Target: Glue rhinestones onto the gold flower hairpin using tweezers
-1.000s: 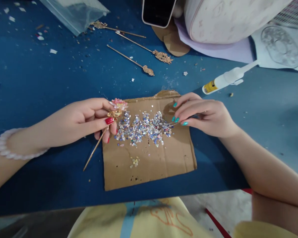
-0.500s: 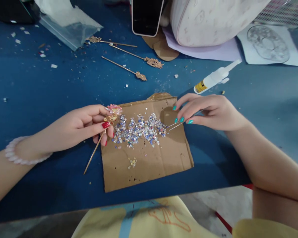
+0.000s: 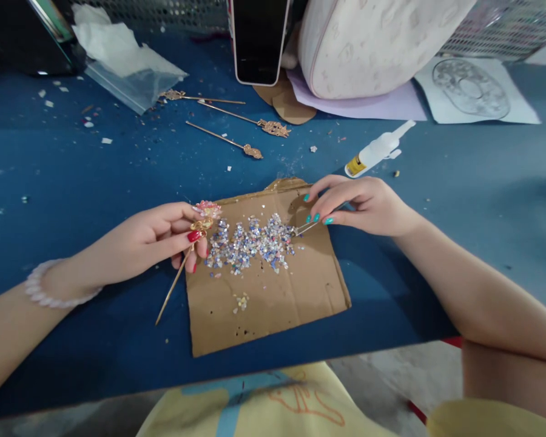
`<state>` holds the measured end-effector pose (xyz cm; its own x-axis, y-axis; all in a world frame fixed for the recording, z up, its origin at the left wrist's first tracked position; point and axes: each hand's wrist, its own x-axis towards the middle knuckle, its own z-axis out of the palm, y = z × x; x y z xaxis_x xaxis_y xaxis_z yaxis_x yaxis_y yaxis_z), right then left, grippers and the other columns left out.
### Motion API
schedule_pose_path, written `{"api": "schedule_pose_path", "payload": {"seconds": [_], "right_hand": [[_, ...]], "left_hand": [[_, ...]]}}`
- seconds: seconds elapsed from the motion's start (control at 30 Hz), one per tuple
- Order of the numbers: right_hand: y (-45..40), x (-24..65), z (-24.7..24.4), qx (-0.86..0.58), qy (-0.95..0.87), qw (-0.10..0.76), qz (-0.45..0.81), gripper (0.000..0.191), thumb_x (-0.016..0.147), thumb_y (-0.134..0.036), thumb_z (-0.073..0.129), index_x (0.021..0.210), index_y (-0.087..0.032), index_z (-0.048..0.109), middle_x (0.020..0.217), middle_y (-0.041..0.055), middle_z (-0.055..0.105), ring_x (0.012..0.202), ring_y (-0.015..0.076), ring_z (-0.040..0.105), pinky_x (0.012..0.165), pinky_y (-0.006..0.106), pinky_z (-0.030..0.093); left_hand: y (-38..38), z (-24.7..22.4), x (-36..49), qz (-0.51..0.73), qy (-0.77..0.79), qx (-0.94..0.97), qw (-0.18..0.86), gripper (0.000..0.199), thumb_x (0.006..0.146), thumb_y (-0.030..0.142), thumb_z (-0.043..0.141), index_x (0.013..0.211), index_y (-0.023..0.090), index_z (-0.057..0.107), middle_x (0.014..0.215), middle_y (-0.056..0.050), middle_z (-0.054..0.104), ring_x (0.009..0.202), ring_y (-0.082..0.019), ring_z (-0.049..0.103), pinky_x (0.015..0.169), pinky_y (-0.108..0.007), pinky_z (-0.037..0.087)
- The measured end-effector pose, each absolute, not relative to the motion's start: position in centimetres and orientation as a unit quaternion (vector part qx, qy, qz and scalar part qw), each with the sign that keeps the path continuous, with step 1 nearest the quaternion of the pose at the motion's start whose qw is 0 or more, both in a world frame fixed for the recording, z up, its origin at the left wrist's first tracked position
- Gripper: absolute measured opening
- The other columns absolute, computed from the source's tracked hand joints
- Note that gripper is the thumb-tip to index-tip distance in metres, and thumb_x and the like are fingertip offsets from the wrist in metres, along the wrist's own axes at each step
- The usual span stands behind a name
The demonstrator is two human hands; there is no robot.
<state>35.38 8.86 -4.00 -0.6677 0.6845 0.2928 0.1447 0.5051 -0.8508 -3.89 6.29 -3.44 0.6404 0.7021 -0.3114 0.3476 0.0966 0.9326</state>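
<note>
In my left hand is a gold hairpin with a pink flower at its head; thumb and fingers close round the head, and the stick slants down toward me. My right hand pinches a pair of thin metal tweezers, whose tips reach the right edge of a heap of tiny blue, white and silver chips. The chips lie spread on a piece of cardboard. Nearer me on the cardboard is a small cluster of yellowish chips. Whether the tips hold a chip is too small to tell.
Beyond the cardboard lie several gold hairpins and a white glue bottle with a yellow label. Farther back are a phone, a pale bag, a printed paper sheet and a clear plastic bag.
My right hand has moved slightly left, bringing the tweezer tips into the right edge of the chips. The left hand keeps its grip on the hairpin. The view has shifted a little.
</note>
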Motion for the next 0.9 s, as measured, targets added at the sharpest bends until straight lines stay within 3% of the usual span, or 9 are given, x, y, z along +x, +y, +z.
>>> {"api": "schedule_pose_path", "payload": {"seconds": [0.5, 0.73, 0.9], "right_hand": [[8.3, 33.9, -4.6, -0.36, -0.745, 0.401, 0.392, 0.01, 0.091, -0.033, 0.075, 0.091, -0.024, 0.079, 0.092, 0.0035, 0.077, 0.085, 0.0149, 0.071, 0.076, 0.031, 0.056], [8.0, 33.7, -4.9, -0.395, -0.742, 0.389, 0.377, 0.02, 0.092, -0.041, 0.073, 0.091, -0.021, 0.079, 0.092, 0.0056, 0.077, 0.082, 0.0149, 0.071, 0.073, 0.031, 0.057], [8.2, 33.9, -5.0, -0.382, -0.754, 0.376, 0.379, 0.017, 0.093, -0.037, 0.072, 0.093, -0.022, 0.078, 0.094, 0.0059, 0.076, 0.083, 0.0149, 0.071, 0.075, 0.031, 0.058]], "left_hand": [[6.7, -3.8, -3.4, 0.138, 0.385, 0.654, 0.636, 0.015, 0.104, 0.036, 0.054, 0.111, 0.023, 0.055, 0.09, 0.0, 0.073, 0.064, -0.011, 0.071, 0.053, -0.023, 0.054], [6.6, -3.9, -3.2, 0.132, 0.379, 0.652, 0.644, 0.02, 0.104, 0.036, 0.052, 0.117, 0.021, 0.054, 0.091, -0.001, 0.071, 0.066, -0.011, 0.07, 0.054, -0.023, 0.054], [6.8, -4.0, -3.0, 0.131, 0.379, 0.655, 0.64, 0.02, 0.105, 0.037, 0.051, 0.116, 0.021, 0.053, 0.09, 0.0, 0.07, 0.065, -0.011, 0.07, 0.055, -0.022, 0.053]]}}
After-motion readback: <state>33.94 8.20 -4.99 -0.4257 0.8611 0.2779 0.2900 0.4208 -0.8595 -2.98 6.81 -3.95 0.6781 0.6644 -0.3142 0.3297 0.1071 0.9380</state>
